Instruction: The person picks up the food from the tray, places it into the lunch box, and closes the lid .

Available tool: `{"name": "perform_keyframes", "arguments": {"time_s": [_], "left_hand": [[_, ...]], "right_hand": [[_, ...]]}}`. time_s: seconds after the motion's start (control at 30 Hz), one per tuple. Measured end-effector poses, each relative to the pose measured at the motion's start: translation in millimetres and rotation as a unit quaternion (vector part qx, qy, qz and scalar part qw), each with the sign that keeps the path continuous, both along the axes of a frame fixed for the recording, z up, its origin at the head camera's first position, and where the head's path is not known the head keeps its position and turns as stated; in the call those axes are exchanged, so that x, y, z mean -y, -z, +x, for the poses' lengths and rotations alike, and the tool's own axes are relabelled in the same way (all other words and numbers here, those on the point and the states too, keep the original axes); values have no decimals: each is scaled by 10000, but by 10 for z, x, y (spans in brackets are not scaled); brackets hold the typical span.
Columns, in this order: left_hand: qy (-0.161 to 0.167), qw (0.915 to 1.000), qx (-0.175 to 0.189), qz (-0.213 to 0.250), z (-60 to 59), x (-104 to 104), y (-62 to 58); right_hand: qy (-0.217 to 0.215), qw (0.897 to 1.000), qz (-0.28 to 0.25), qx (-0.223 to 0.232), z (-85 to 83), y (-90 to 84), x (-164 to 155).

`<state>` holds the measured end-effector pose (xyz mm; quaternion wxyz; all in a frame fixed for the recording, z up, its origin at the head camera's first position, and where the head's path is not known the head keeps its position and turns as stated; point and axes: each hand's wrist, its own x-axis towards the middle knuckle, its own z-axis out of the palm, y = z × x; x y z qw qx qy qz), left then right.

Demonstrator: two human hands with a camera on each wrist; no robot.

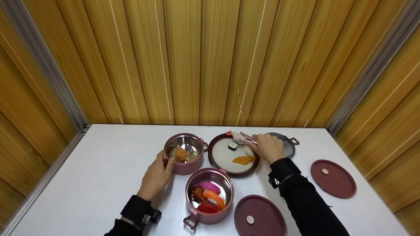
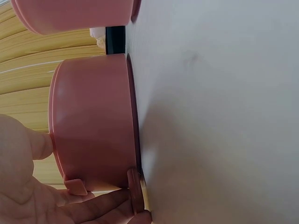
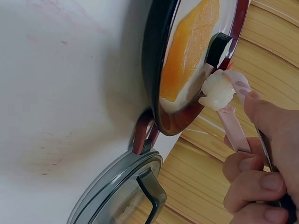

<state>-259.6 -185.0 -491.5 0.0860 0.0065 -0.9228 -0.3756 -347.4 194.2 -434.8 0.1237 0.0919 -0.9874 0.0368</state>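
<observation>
The left grip (image 1: 156, 177) holds the far pink pot (image 1: 188, 168), a brown lump (image 1: 180, 154) inside, by its near-left side. To the right, over the far edge of the pan (image 1: 220, 155), the shrimp piece (image 3: 217, 91) lies roughly sideways, red end pointing left, pinched in tongs (image 3: 233, 130); the right grip (image 1: 269, 148), nearer to it, clasps these from the right

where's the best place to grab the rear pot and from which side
Probably the rear pot by its left handle, coming from the left: it juts out low toward bare table, whereas the right handle sits close beside the plate.
</observation>
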Motion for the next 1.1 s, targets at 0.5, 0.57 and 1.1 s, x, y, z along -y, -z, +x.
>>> {"name": "perform_keyframes", "arguments": {"time_s": [0.5, 0.57, 1.1], "left_hand": [[27, 10000, -29, -68, -11, 14, 7], [27, 10000, -46, -53, -11, 12, 6], [29, 10000, 59, 6, -17, -9, -10]], "right_hand": [[74, 9998, 91, 178, -9, 11, 70], [95, 9996, 103, 250, -21, 16, 85], [180, 9993, 55, 321, -40, 13, 65]]}}
